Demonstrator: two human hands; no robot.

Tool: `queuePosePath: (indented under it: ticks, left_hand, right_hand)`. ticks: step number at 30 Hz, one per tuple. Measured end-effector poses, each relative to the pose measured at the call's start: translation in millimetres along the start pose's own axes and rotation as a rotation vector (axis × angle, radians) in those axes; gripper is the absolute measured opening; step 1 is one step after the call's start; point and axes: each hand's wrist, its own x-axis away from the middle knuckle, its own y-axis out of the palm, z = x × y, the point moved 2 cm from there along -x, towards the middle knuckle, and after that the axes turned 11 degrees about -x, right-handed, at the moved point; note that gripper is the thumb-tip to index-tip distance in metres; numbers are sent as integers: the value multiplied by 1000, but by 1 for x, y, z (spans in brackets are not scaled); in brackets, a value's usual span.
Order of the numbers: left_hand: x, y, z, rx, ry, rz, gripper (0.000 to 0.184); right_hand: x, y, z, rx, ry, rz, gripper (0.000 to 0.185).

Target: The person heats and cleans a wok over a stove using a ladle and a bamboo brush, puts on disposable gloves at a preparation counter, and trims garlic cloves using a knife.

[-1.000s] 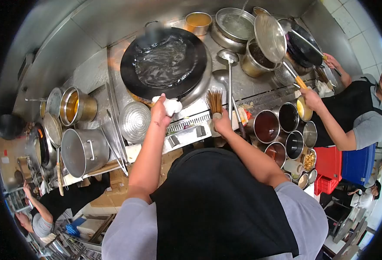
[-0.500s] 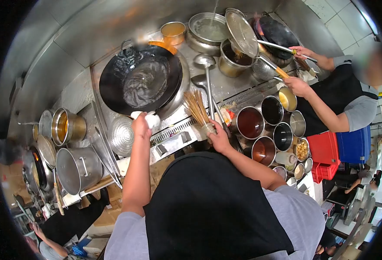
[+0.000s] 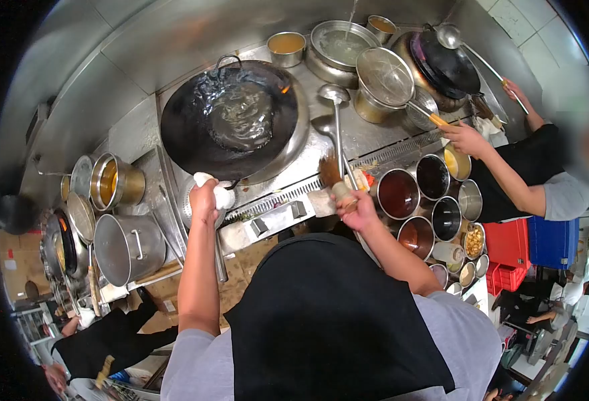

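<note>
My left hand [image 3: 203, 200] is closed around a folded white cloth [image 3: 224, 195] at the near edge of a black wok [image 3: 184, 137]. Clear water moves in the wok's bowl, and a loop handle [image 3: 228, 60] stands on its far side. A bamboo wok brush [image 3: 332, 175] is gripped by its bound end in my right hand [image 3: 360, 211]. Its blurred bristles point away from me, right of the wok and apart from it. Two long-handled ladles [image 3: 334, 93] lie beside the brush. Below the wok, a perforated skimmer [image 3: 187, 200] is partly hidden by my left hand.
Sauce pots [image 3: 399, 194] crowd the right counter. A person at the right holds a mesh strainer [image 3: 385, 77] over a pot and a raised ladle [image 3: 449, 37]. Water runs into a pan [image 3: 343, 44] at the back. A large pot [image 3: 122, 248] stands at the left.
My right hand has turned the brush, and its bristles now blur with motion. The water in the wok has shifted. The person at the right has raised a ladle away from the strainer.
</note>
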Motion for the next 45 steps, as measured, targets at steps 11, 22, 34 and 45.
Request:
queuePosePath:
  ticks: [11, 22, 34, 45]
  left_hand:
    - [33, -13, 32, -216, 217, 129, 9]
    - [106, 1, 89, -819, 658, 391, 28]
    - [85, -30, 51, -706, 572, 314, 20]
    - [45, 41, -20, 305, -99, 145, 17]
  right_hand:
    - [-15, 117, -55, 190, -218, -202, 58]
    - [-114, 257, -27, 830, -983, -73, 69]
    - [-85, 159, -2, 2069, -867, -962, 54]
    - [-93, 523, -220, 1155, -2015, 64, 58]
